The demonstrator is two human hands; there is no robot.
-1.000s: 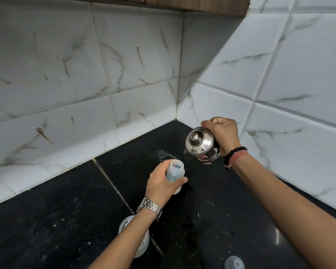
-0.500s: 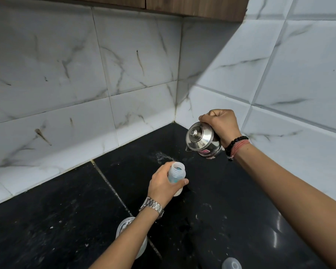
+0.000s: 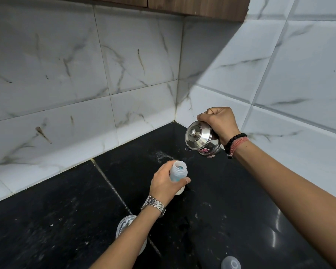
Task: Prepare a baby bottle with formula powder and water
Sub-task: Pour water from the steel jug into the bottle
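Observation:
My left hand grips a small translucent baby bottle standing on the black countertop, its mouth uncapped and facing up. White powder shows at the bottle's bottom. My right hand holds a lidded steel kettle by its handle, raised above and to the right of the bottle. The kettle is tipped to the left, its small spout pointing down toward the bottle mouth without touching it. No stream of water is visible.
A clear container with white powder stands partly hidden under my left forearm. A translucent bottle cap lies at the bottom edge. White marble-tile walls meet in a corner behind the kettle. Spilled powder marks the counter near the bottle.
My right hand has lifted the kettle higher and tipped it further to the left, spout toward the bottle. My left hand keeps the bottle in place.

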